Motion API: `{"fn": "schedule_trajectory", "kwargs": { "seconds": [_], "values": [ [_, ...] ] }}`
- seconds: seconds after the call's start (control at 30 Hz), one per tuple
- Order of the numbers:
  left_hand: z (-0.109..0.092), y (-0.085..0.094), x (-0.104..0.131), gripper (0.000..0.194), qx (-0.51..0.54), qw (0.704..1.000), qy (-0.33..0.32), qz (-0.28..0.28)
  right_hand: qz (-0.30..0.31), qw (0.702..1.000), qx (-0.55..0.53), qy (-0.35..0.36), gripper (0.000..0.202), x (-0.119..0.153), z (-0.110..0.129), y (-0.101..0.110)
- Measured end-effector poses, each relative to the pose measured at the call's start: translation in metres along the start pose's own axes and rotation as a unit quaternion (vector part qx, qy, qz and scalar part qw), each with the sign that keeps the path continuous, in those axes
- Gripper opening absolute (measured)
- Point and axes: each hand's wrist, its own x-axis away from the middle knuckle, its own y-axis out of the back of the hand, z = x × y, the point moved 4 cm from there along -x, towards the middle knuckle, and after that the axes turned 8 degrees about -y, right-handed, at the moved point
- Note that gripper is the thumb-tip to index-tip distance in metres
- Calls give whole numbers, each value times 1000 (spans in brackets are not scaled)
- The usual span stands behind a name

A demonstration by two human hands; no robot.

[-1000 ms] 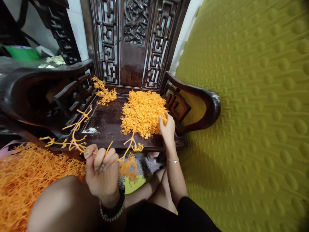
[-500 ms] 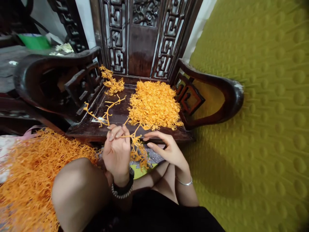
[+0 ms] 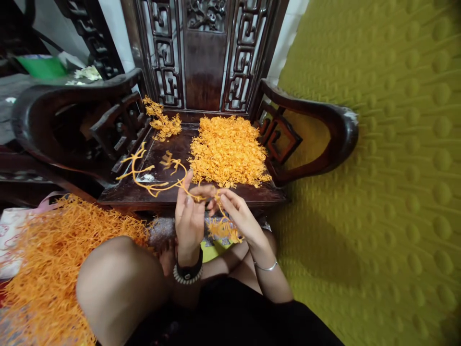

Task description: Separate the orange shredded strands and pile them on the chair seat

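An orange branched strand (image 3: pixel 153 188), thin and stringy, runs from above the seat's left part into both hands. My left hand (image 3: pixel 190 221) is closed with the strand between thumb and fingers. Close beside it, my right hand (image 3: pixel 239 216) pinches the same strand with thumb and fingertips. Below the fingers hangs a curly orange cluster (image 3: pixel 225 229) at the strand's other end. Just beyond the hands, a dense pile of curly orange pieces (image 3: pixel 228 151) lies on the dark wooden seat (image 3: pixel 173 196).
A smaller orange bunch (image 3: pixel 163 122) lies at the seat's back left. Carved armrests (image 3: pixel 333 129) flank the seat. A large heap of loose orange strands (image 3: pixel 54 274) fills the lower left, beside a knee. A green container (image 3: pixel 41 66) stands at upper left; a yellow-green padded wall (image 3: pixel 389 168) rises at right.
My left hand has moved right and turned, and my right hand has closed on the strand. The strand's free branches have swung up and leftward. The view has shifted slightly.
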Motion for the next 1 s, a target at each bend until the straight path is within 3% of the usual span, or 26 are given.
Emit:
{"fn": "schedule_trajectory", "kwargs": {
  "seconds": [0.17, 0.27, 0.33, 0.4, 0.47, 0.53, 0.57, 0.63, 0.73, 0.93, 1.0],
  "values": [
    [-6, 6, -5, 24, 122, 992, -13, -9, -72, 978, 185, 58, 31, 10, 9, 4],
    [-18, 20, -10, 15, 190, 981, -31, -5, -57, 970, 228, 56, 35, 30, 16, 8],
    [-27, 23, -8, 14, 221, 974, -37, 22, -36, 978, 195, 68, 38, 48, 23, 11],
    [-34, 15, 0, 15, 229, 970, -35, 75, -51, 981, 121, 142, 39, 66, 34, 14],
    [-39, 0, 12, 17, 210, 970, -25, 121, -66, 956, 18, 285, 43, 79, 50, 16],
    [-42, -14, 22, 15, 186, 974, -21, 129, -28, 915, -68, 397, 47, 84, 63, 13],
    [-44, -19, 26, 13, 172, 978, -25, 119, -7, 906, -95, 413, 49, 82, 68, 11],
    [-48, -23, 29, 10, 142, 985, -33, 91, 3, 915, -114, 386, 51, 72, 75, 7],
    [-53, -24, 28, 14, 131, 987, -45, 86, -69, 927, -84, 360, 54, 60, 83, 8],
    [-48, -23, 26, 27, 96, 986, -89, 101, -50, 901, -82, 423, 51, 57, 91, 3],
    [-46, -22, 25, 33, 90, 985, -112, 96, -96, 883, -74, 454, 47, 58, 91, 2]
  ]
}}
